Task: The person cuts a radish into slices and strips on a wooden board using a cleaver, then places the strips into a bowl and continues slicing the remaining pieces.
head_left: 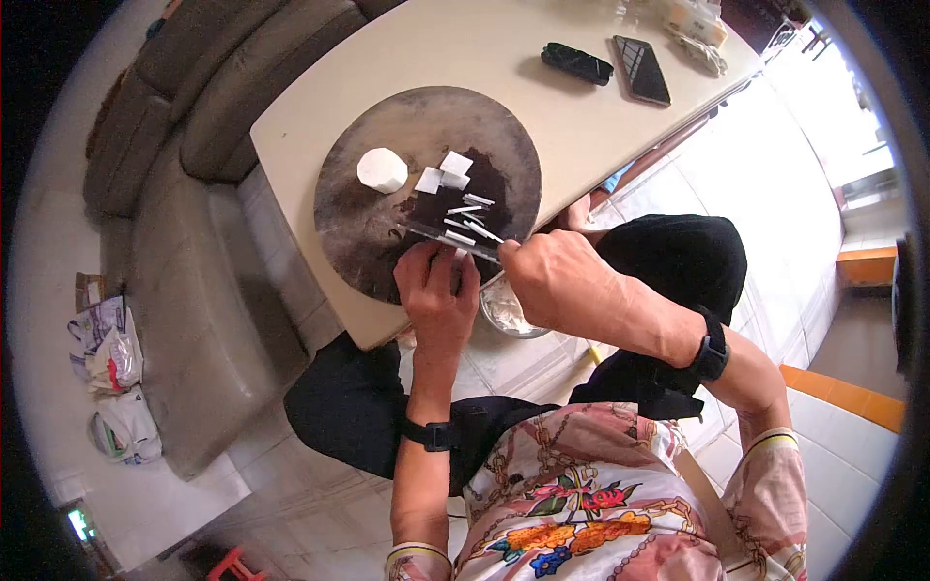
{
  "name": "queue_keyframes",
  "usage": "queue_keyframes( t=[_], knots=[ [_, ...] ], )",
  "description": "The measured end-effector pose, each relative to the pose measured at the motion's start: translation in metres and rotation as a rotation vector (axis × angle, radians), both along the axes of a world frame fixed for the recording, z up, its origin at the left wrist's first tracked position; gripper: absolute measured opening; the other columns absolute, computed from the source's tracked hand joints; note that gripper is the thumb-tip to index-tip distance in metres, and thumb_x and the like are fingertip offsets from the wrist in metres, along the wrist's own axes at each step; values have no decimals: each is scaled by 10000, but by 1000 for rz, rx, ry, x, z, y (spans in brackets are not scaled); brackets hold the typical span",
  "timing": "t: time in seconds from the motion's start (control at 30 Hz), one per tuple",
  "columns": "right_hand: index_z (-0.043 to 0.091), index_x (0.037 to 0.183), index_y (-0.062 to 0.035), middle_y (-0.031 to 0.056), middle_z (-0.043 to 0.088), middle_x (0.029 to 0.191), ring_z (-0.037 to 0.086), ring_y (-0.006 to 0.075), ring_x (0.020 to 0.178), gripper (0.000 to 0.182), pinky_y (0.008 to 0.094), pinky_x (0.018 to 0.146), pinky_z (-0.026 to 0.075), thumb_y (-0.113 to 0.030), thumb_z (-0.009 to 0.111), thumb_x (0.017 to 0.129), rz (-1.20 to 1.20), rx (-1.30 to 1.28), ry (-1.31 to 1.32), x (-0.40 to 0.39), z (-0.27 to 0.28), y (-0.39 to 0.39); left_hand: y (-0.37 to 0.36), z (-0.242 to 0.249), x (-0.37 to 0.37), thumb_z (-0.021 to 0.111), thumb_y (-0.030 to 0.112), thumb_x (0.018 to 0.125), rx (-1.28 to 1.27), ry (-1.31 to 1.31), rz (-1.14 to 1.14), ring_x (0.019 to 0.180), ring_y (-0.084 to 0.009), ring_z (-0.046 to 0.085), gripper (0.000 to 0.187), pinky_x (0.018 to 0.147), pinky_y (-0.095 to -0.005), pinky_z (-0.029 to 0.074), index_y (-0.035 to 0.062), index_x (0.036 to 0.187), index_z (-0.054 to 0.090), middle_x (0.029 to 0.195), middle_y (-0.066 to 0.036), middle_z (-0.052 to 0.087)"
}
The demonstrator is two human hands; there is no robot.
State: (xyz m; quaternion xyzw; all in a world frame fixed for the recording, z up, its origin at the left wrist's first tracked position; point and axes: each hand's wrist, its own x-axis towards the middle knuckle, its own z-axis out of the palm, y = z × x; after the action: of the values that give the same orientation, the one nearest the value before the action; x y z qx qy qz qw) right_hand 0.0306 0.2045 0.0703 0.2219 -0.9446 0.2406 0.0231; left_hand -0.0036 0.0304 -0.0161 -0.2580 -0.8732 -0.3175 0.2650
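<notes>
A round dark cutting board (354,228) lies at the table's near corner. My right hand (562,281) is closed around the handle of a knife (426,232), its blade low over the board. My left hand (436,281) presses a white vegetable slice (459,238) with bent fingertips, right beside the blade. Several thin white strips (471,221) lie just beyond the knife. Farther up the board are a few flat white slices (444,174). A thick, white peeled chunk (382,170) stands at the board's upper left.
On the cream table (300,126) are a black case (577,63), a phone (641,71) and a plastic packet (696,24). A bowl with white contents (509,312) sits below the table edge. A grey sofa (208,290) runs along the left.
</notes>
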Motion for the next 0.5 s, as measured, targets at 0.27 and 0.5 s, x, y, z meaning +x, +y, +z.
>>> queue_keyframes(
  t=[0.27,0.5],
  knots=[
    [530,724,66,219,566,575,622,380,574,117,431,520,487,10,590,640,35,51,-77,1,3,1,-1,0,-2,691,52,716,-4,32,-3,888,-320,557,184,788,-438,438,36,891,639,930,-111,582],
    [539,698,55,219,569,580,620,384,578,84,435,528,488,13,586,640,12,-23,35,-12,-6,-8,-4,-1,0,697,35,717,56,-18,-13,912,-311,566,174,805,-426,444,28,882,642,939,-105,602]
  ],
)
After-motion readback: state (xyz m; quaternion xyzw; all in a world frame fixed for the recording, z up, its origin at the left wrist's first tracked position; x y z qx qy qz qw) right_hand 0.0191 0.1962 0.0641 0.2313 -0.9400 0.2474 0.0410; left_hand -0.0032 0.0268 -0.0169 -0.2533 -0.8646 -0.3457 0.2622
